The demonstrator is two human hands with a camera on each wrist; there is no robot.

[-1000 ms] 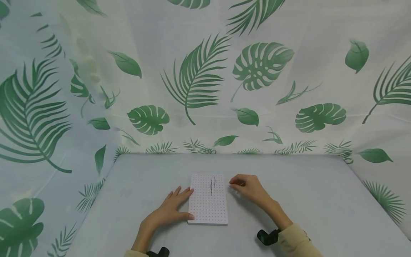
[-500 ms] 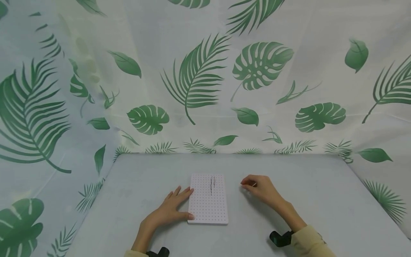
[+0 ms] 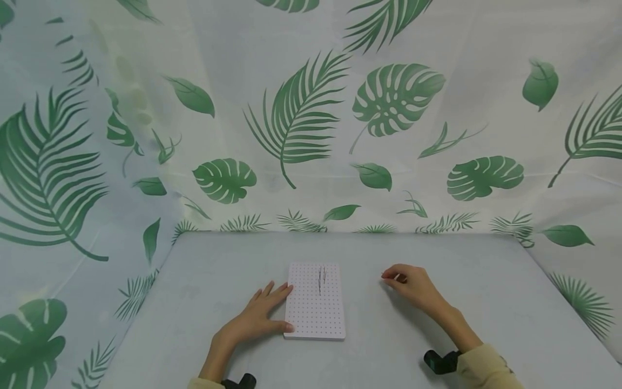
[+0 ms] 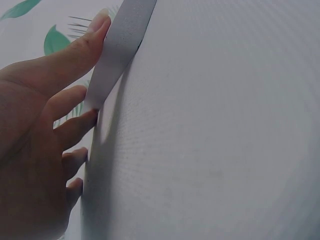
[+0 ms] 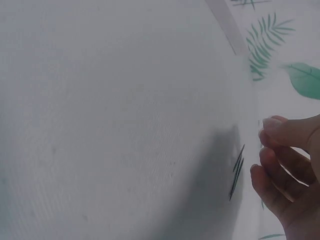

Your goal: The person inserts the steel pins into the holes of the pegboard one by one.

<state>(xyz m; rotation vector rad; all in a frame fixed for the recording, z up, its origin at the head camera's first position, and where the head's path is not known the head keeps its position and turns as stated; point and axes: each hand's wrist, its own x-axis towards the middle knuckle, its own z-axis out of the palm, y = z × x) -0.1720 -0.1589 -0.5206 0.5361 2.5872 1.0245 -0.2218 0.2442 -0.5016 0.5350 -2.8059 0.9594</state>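
Note:
A white pegboard (image 3: 311,313) with rows of small holes lies on the table, with several thin dark needle-like pins (image 3: 319,281) standing in its far part. My left hand (image 3: 259,319) rests at the board's left edge, thumb on its near corner and fingers spread along its side; the left wrist view shows the thumb (image 4: 75,57) against the board's edge. To the right of the board my right hand (image 3: 410,283) hovers over the table with fingers loosely curled and thumb near the index fingertip. Nothing shows between them. In the right wrist view, dark needles (image 5: 237,172) lie by its shadow.
The pale table (image 3: 233,259) reaches back to a white curtain (image 3: 320,135) printed with green leaves. A dark wrist camera (image 3: 441,361) sits beside the right sleeve, and another camera (image 3: 240,381) shows by the left wrist.
My right hand has moved steadily right, away from the pegboard, its fingers still curled. The left hand, the board and its pins have stayed where they were.

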